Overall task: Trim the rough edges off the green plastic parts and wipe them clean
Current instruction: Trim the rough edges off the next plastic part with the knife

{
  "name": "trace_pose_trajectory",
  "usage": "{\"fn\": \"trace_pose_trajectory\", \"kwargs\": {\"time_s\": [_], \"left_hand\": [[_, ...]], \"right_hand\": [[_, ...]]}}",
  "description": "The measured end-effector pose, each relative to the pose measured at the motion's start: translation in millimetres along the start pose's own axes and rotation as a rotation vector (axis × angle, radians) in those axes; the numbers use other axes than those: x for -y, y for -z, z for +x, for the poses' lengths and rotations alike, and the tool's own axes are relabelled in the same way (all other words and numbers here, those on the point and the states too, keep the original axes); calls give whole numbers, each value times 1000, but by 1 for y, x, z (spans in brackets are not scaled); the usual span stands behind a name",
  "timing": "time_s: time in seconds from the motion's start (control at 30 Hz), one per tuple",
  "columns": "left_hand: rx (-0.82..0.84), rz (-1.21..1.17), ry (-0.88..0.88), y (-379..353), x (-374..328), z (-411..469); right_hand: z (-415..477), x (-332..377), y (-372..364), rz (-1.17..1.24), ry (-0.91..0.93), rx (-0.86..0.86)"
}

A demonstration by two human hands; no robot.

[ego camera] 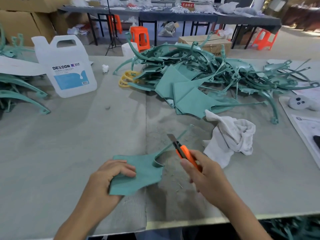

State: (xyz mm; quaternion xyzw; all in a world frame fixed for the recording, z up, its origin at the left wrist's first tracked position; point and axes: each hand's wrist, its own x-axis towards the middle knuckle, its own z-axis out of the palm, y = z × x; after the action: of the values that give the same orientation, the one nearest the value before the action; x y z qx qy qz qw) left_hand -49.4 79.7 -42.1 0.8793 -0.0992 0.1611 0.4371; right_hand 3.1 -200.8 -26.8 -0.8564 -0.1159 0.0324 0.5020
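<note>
- Green plastic part [138,172]: thin, flat matte teal panel, roughly triangular, with a curled notch on its far edge and a narrow strip leading off from it.
- It sits at the near centre of the grey worktop [69,144]; the near-right edge looks raised and casts a shadow.
- Long axis runs near-left to far-right, with the strip tip pointing far-right.
- Left hand [110,172]: palm down, grip closed over the panel's left edge, fingers curled on top.
- Right hand [204,174]: grip wrapped round the orange utility knife [183,151], wrist angled in from the near right.
- Knife: smooth orange plastic body, steel blade extended and pointing far-left, crossing the strip.
- Fine green shavings litter the worktop around the part.
- Crumpled white rag [230,137], soft cloth, just right of the knife.
- Tangled pile of green parts [207,75] on the far right.
- Translucent jug [69,66] on the far left.
</note>
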Motion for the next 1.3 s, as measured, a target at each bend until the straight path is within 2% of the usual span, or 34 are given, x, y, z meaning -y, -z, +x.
{"fn": "trace_pose_trajectory", "kwargs": {"time_s": [0.13, 0.27, 0.43, 0.77, 0.97, 1.1, 1.2, 1.3], "left_hand": [[43, 29, -14, -6, -1, -3], [73, 4, 10, -6, -4, -3], [89, 20, 19, -6, -6, -5], [92, 49, 24, -6, -9, -4], [127, 139, -73, -8, -23, 0], [177, 276, -148, -16, -38, 6], [201, 324, -158, -19, -39, 5], [209, 332, -168, -18, -38, 1]], "right_hand": [[10, -12, 19, -413, 52, 116], [21, -12, 10, -603, 141, 230], [25, -7, 0, -586, 190, 262], [30, -2, 0, -664, 178, 308], [63, -14, 43, -848, -14, 143], [66, -10, 52, -1086, -8, 81], [52, 0, 41, -964, 25, 122], [31, 16, 22, -771, 74, 246]]}}
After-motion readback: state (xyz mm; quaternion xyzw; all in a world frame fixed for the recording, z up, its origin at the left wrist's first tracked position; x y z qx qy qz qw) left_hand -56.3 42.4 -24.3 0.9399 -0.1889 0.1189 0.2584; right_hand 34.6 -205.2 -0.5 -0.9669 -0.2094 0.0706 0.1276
